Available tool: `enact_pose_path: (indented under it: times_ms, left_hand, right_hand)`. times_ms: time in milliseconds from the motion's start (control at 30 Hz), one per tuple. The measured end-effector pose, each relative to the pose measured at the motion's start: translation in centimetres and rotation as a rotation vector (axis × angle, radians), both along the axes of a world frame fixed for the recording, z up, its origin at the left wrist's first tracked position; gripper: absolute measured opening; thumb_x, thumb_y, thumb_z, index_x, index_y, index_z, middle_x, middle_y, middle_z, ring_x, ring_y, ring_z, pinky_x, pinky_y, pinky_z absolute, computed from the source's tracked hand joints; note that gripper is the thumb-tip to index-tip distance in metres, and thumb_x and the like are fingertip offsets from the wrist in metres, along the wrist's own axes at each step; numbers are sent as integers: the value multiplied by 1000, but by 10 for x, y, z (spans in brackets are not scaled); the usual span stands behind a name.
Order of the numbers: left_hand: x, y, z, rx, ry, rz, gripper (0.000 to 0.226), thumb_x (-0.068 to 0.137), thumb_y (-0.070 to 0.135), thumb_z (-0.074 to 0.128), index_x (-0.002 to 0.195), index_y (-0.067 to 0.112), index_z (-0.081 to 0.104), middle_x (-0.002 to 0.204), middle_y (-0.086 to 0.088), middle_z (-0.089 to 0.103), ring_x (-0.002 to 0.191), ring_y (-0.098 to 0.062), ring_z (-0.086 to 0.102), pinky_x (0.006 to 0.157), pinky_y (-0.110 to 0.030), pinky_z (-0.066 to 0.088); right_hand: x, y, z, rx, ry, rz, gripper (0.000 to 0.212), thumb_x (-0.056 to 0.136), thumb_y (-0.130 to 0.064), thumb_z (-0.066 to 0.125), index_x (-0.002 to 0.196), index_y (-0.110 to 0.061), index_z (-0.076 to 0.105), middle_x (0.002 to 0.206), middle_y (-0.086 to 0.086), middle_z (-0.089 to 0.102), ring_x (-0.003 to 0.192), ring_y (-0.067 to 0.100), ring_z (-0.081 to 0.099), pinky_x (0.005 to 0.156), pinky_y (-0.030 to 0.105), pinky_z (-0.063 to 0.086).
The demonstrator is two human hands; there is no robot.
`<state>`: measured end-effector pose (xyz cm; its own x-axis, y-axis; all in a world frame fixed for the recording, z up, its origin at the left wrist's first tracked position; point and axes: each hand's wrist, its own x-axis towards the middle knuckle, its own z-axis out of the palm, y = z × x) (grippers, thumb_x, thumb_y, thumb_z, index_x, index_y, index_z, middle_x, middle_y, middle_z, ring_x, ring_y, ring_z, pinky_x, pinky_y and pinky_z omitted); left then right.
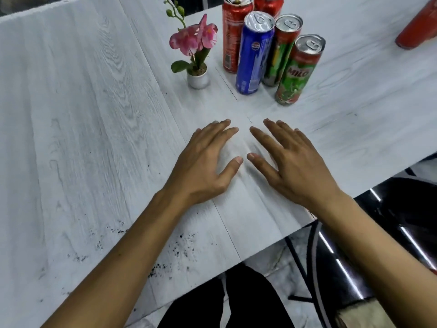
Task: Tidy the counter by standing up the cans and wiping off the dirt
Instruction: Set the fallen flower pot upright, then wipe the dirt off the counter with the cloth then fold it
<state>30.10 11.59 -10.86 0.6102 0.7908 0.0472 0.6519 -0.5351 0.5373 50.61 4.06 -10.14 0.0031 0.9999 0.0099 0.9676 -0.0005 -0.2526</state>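
Observation:
Several cans stand upright in a cluster at the far middle of the white wood-grain counter point(82, 114): a blue Pepsi can point(254, 55), a green Milo can point(299, 72), a second green can point(282, 48) behind it, and two red cans point(234, 36) at the back. Black specks of dirt point(182, 245) are scattered near the counter's front edge. My left hand point(205, 164) and my right hand point(290, 162) lie flat on the counter side by side, fingers spread, holding nothing, well short of the cans.
A small white pot with a pink orchid point(197, 53) stands left of the cans. Another red can point(418, 29) shows at the far right edge. The counter's edge runs diagonally at lower right, with a black chair frame point(314, 256) and my dark-trousered legs below.

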Motion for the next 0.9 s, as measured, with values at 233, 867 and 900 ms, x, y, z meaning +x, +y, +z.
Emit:
enact_pose_path:
  times_ms: [233,867,900]
  left_hand:
    - [19,-35,3,13,-27,-208,61,101,44,57,156,23,41,168,5,31,156,-12,21,126,-44,26]
    - [111,-170,-9,47,-12,-741,58,98,42,58,151,20,48,164,-1,36,154,-22,28,126,-52,19]
    - [116,-176,-13,63,4,-768,58,99,43,57,152,21,48,164,-1,36,153,-23,30,125,-52,22]
  right_hand:
    - [7,-71,-3,54,-5,-201,62,104,-56,44,158,-26,40,164,14,36,152,36,30,122,54,26]
    - [26,-286,-39,68,20,-706,64,105,-59,40,160,-25,36,164,20,31,153,38,28,122,55,25]
    - [28,-296,-44,63,30,-727,65,105,-59,39,160,-25,35,164,21,31,153,38,27,122,56,26]
